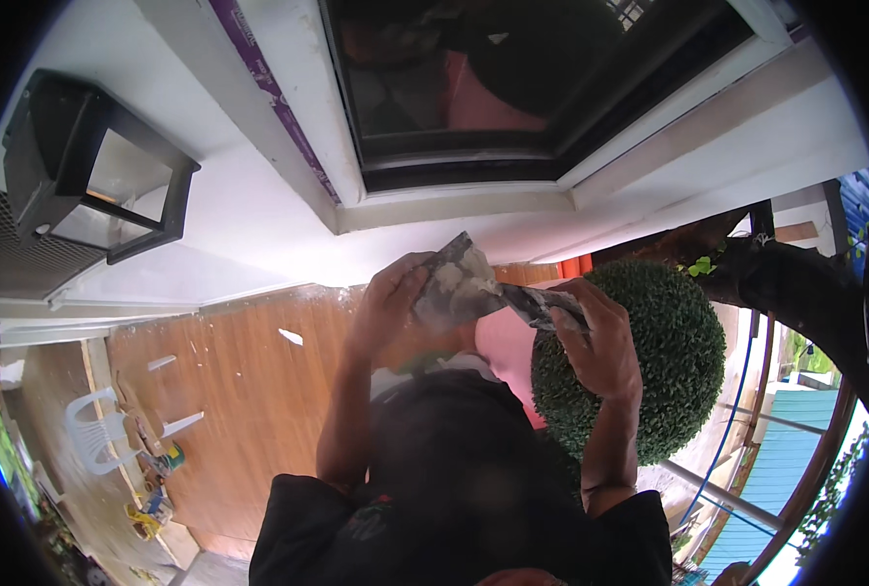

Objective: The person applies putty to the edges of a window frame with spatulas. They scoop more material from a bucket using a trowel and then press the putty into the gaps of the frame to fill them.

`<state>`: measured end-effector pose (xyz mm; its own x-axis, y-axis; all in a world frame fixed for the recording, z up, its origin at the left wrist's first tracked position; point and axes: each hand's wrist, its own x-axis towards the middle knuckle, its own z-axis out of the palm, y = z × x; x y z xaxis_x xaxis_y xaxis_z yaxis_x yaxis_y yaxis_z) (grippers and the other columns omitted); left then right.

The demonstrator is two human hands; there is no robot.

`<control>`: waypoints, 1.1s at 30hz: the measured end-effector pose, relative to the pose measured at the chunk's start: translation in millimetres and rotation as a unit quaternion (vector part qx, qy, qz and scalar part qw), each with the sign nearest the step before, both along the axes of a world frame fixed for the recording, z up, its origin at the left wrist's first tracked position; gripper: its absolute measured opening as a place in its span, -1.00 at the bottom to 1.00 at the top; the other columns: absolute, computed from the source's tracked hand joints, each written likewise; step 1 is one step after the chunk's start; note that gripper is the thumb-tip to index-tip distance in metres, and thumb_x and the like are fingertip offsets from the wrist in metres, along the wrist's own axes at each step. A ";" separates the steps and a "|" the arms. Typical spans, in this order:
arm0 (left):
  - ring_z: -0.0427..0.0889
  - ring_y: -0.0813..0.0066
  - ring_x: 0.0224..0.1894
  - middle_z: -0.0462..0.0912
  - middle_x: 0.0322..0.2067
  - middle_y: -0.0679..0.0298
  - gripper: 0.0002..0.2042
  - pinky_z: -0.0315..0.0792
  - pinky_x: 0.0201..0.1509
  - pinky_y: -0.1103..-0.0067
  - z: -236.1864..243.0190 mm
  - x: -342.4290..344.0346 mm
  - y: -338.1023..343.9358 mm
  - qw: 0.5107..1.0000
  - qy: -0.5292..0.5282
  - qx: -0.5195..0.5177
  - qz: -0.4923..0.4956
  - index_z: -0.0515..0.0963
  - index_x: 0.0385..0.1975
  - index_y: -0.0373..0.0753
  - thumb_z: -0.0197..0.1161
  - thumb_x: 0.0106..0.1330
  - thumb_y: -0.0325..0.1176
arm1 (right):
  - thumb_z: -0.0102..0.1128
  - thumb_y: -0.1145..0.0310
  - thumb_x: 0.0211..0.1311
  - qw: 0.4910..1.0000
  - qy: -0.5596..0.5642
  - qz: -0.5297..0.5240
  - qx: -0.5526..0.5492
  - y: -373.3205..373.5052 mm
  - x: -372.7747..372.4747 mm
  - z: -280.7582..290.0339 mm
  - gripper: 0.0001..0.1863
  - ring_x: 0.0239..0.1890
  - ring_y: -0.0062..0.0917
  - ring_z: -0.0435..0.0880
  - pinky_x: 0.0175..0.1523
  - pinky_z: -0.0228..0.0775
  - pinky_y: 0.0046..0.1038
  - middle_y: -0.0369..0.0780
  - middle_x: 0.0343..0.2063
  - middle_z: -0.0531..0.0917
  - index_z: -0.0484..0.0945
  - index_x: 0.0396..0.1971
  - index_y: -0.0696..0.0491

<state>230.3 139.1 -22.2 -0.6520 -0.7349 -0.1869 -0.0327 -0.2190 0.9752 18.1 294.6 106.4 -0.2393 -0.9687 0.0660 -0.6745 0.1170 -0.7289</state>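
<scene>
Grey plate (444,298), flat, smeared with pale paste; located at mid-view, in front of the person's chest and below the window. Held by the left hand (391,298), fingers closed on its left edge.

Dark scraper (529,305), one, paste on its face; gripped in the right hand (602,342), its tip at the plate's right edge. Whether the two tools touch cannot be told.

Shirt (444,459), black, short-sleeved, worn by the person.

Window (434,107), dark pane in a pale frame, overhead. Purple strip (276,101), printed, running along the left side of the frame.

Lamp (58,146), black, box-shaped, on the white wall at upper left.

Bush (664,352), green, ball-shaped, beyond the right hand. Pink object (514,356), partly hidden, between the bush and the shirt; kind unclear.

Floor (249,420), brown, wood-like, scattered with white scraps (291,338). Chair (94,430), white, at far left.

Hose (738,391), blue, thin, at right, near turquoise roofing (776,469).
</scene>
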 end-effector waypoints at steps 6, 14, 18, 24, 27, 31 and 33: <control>0.55 0.55 -0.11 0.65 -0.20 0.22 -0.70 0.44 0.04 0.56 0.8 -1.1 0.4 0.999 0.025 -0.038 -0.029 0.53 0.06 -0.41 -0.02 0.52 -0.37 | 0.14 0.46 0.20 0.992 0.092 0.068 0.052 -9.7 12.0 0.4 -0.76 -0.16 -0.01 0.61 -0.07 0.46 -0.14 -0.01 -0.21 0.61 0.51 -0.14 0.19; 0.60 0.41 -0.12 0.68 -0.18 0.11 -0.71 0.45 0.04 0.49 -0.9 -1.1 4.2 0.998 0.018 0.000 0.055 0.54 0.07 -0.38 0.00 0.50 -0.38 | 0.08 0.43 0.25 0.993 0.115 -0.006 0.040 -16.7 30.5 -6.1 -0.80 -0.21 0.02 0.60 -0.13 0.45 -0.08 0.01 -0.30 0.57 0.48 -0.17 0.18; 0.55 0.59 -0.32 0.65 -0.32 0.24 -0.70 0.48 -0.20 0.62 -1.8 0.9 2.6 0.995 -0.008 -0.075 0.071 0.54 0.05 -0.42 -0.01 0.51 -0.36 | 0.06 0.47 0.24 0.994 0.103 0.028 0.009 -15.6 34.2 -1.2 -0.83 -0.24 -0.02 0.61 -0.20 0.47 -0.13 -0.03 -0.32 0.57 0.48 -0.18 0.16; 0.61 0.32 -0.18 0.67 -0.23 0.08 -0.69 0.46 -0.01 0.44 -5.6 1.8 1.3 0.998 -0.001 -0.058 0.036 0.52 0.06 -0.36 0.02 0.48 -0.32 | 0.20 0.56 0.07 0.985 0.159 0.071 -0.014 -18.1 44.8 -1.0 -0.61 -0.21 -0.13 0.62 -0.10 0.51 -0.18 -0.09 -0.23 0.57 0.55 -0.03 0.12; 0.63 0.30 -0.23 0.66 -0.29 0.08 -0.70 0.48 -0.08 0.40 -9.8 1.9 1.6 0.999 -0.023 -0.026 0.029 0.53 0.04 -0.36 0.03 0.47 -0.32 | 0.25 0.56 -0.02 0.961 0.247 0.121 -0.005 -21.8 58.9 -20.9 -0.50 -0.19 -0.19 0.61 -0.11 0.53 -0.20 -0.14 -0.23 0.55 0.55 0.03 0.07; 0.65 0.21 -0.31 0.63 -0.38 0.03 -0.74 0.47 -0.21 0.35 3.8 1.3 1.3 0.998 -0.033 -0.013 0.054 0.53 -0.07 -0.39 0.02 0.46 -0.34 | 0.28 0.57 -0.09 0.951 0.272 0.145 0.008 -18.7 66.4 -23.5 -0.44 -0.18 -0.23 0.60 -0.12 0.53 -0.20 -0.18 -0.24 0.55 0.55 0.05 0.05; 0.65 0.18 -0.35 0.62 -0.41 0.01 -0.76 0.47 -0.26 0.35 3.1 2.1 1.0 0.996 -0.040 0.039 0.064 0.53 -0.13 -0.40 0.02 0.46 -0.35 | 0.25 0.55 -0.02 0.957 0.243 0.155 0.015 -18.7 64.4 -19.9 -0.52 -0.21 -0.20 0.59 -0.12 0.52 -0.17 -0.17 -0.23 0.56 0.57 0.02 0.09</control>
